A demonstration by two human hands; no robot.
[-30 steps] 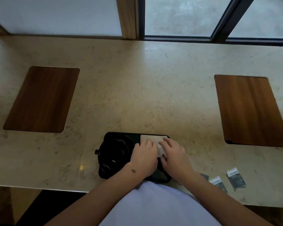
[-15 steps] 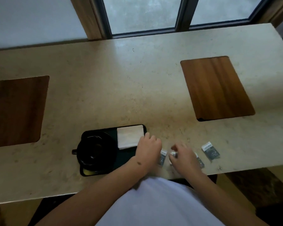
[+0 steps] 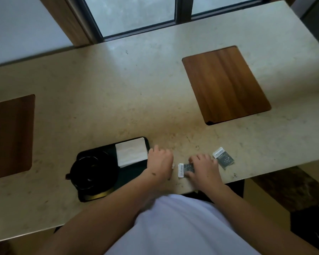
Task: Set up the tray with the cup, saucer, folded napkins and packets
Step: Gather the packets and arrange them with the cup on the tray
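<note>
Tray (image 3: 129,178), one only, black, lies at the near edge of the counter (image 3: 136,92), close in front of the person, likely so both hands can load it without stretching. On its left half stands one black saucer (image 3: 77,178) with one black cup (image 3: 92,170) in it, the handle pointing left. On the far right part lies one stack of folded napkins (image 3: 132,153), white, squared to the corner; how many sheets it holds cannot be told.

Two wooden boards are let into the counter, one far left (image 3: 9,137), one far right (image 3: 226,83), both well apart from the tray.

Of the hands, the left (image 3: 160,162) rests just beside the tray's right edge, fingers curled downward; what it covers is hidden. The right (image 3: 203,167) lies over one packet (image 3: 184,168), fingertips pressing it, probably to slide or lift it. A second packet (image 3: 223,157) lies just beyond that hand. Two packets show; none is on the tray yet.
</note>
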